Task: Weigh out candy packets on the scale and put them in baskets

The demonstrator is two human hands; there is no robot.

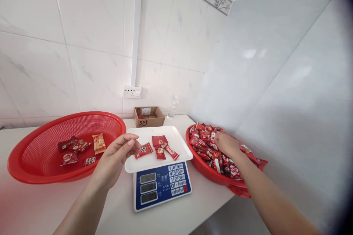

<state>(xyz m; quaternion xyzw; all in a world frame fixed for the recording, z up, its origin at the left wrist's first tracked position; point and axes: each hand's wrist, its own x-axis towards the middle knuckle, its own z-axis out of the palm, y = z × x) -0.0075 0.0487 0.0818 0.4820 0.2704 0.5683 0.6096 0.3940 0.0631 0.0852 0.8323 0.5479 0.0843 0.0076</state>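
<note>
My left hand [114,159] hovers at the left edge of the scale's white tray [176,141], its fingers loosely bent and nothing visible in them. Beside its fingertips lies a red wrapped candy [145,150]; a few more red packets [160,140] rest on the tray. The digital scale [162,185] has a blue panel with keys and small displays. On the right, my right hand [226,144] reaches into a red basket [197,163] heaped with wrapped candies [205,147]. Its fingertips close on a small candy packet [213,136], partly hidden.
A large red perforated basket [24,158] with several wrapped candies stands on the left. Behind the scale are a small cardboard box [150,121] and a clear plastic bottle [173,108] against the tiled wall. A wall socket [132,92] is above the white table [116,213].
</note>
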